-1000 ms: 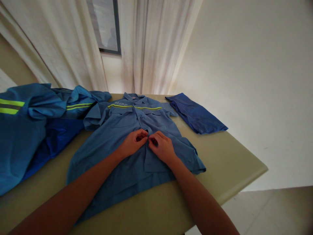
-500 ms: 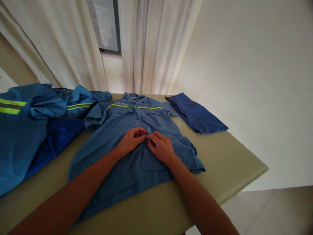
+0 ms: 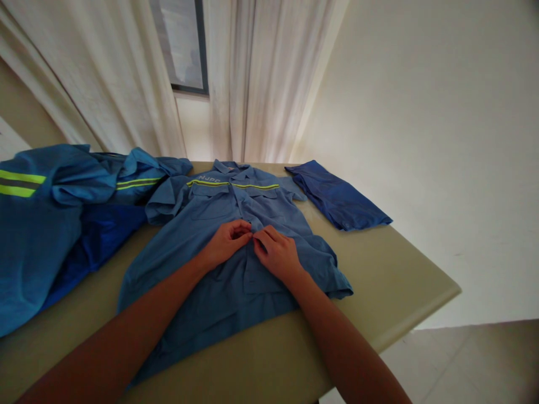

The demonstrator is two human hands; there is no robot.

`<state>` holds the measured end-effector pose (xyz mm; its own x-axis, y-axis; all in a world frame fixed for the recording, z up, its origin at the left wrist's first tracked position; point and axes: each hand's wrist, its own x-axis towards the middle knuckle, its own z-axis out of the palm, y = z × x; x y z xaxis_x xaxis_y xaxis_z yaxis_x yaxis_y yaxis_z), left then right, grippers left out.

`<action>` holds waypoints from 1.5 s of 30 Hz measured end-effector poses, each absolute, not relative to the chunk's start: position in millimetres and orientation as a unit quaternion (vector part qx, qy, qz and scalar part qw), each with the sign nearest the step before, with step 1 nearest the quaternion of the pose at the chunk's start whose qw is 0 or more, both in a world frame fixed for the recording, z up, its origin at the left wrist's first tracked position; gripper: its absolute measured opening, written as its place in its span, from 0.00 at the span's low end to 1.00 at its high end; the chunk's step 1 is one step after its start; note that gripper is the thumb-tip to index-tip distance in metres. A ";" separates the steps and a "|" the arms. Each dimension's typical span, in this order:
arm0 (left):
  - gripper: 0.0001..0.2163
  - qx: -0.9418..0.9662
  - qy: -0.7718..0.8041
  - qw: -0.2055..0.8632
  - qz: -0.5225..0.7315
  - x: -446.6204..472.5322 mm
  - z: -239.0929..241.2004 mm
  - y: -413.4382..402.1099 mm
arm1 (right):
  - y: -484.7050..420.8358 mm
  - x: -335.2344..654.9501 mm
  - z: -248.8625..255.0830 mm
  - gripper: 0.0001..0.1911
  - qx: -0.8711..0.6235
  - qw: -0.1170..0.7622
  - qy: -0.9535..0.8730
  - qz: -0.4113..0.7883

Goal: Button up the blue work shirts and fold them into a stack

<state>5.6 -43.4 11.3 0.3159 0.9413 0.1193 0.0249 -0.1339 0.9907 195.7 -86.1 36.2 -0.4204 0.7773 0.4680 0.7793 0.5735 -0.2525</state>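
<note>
- The left hand [image 3: 229,241] has thumb and fingers drawn together in a narrow pinch at the front of the shirt [image 3: 206,210]
- The right hand [image 3: 277,252] pinches the same spot from its own side, fingertips together and almost meeting those of the left hand; whether a button sits between them cannot be told
- The shirt lies front up beneath both hands, on the desk [image 3: 391,275], its collar [image 3: 231,166] beyond them and its lower part reaching back toward the person under the left forearm [image 3: 164,303]
- A yellow stripe [image 3: 256,186] crosses the chest, beyond the hands, with the letters NJPC [image 3: 209,179] above it on the left
- The right forearm [image 3: 324,320] passes over the lower right part of the shirt
- Left of the hands lie striped clothes [image 3: 37,241], blue and rumpled, with a bright blue cloth [image 3: 99,233] partly under them
- Beyond the right hand and to its right, a folded garment [image 3: 337,193] in dark blue lies flat on the desk, apart from both hands
- Farther out, past the collar, hang pale curtains [image 3: 105,67] with a window [image 3: 183,45] between them
- Right of the hands, past the desk, are a plain wall [image 3: 442,140] and a tiled floor [image 3: 475,359]
</note>
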 end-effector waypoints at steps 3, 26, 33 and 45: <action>0.15 0.617 0.382 0.538 0.430 5.0 12.3 -43.5 | -86.1 196.5 38.1 0.11 -0.450 0.273 -0.850 -0.005; 0.10 0.655 0.367 0.521 0.407 5.8 14.2 -42.5 | -82.5 197.1 35.5 0.05 -0.447 0.277 -0.851 -0.001; 0.12 0.637 0.382 0.527 0.414 5.0 13.7 -39.7 | -80.0 197.1 36.6 0.08 -0.418 0.227 -0.878 -0.049; 0.09 0.644 0.386 0.514 0.415 3.4 18.1 -40.1 | -82.7 193.4 33.1 0.08 -0.452 0.284 -0.845 0.037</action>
